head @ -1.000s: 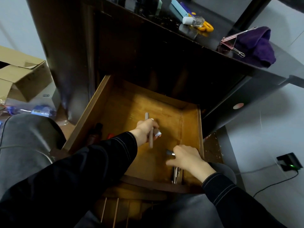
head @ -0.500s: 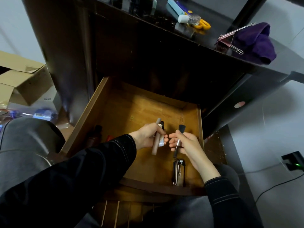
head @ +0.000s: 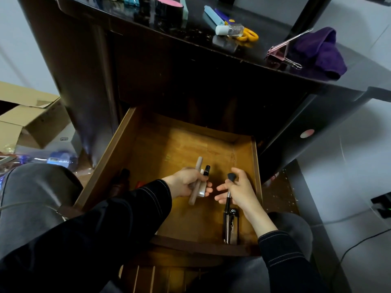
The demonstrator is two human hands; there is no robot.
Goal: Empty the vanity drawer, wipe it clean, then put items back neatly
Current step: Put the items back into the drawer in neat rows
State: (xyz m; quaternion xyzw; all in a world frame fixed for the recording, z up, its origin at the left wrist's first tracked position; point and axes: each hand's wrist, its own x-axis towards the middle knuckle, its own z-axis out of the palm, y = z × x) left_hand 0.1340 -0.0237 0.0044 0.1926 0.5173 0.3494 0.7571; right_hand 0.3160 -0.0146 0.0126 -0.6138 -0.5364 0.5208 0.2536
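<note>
Dark bottle (head: 123, 179), perhaps, half behind left sleeve (head: 135, 206); red thing (head: 139, 184) unidentifiable.

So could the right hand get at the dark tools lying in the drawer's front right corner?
Probably yes: the right hand is close beside the dark tools and nothing covers them, though its fingers hold a brush.

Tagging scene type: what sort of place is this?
Likely a home bedroom or dressing corner: dark vanity with an open wooden drawer, a makeup brush in the right hand, a cardboard box nearby.
</note>
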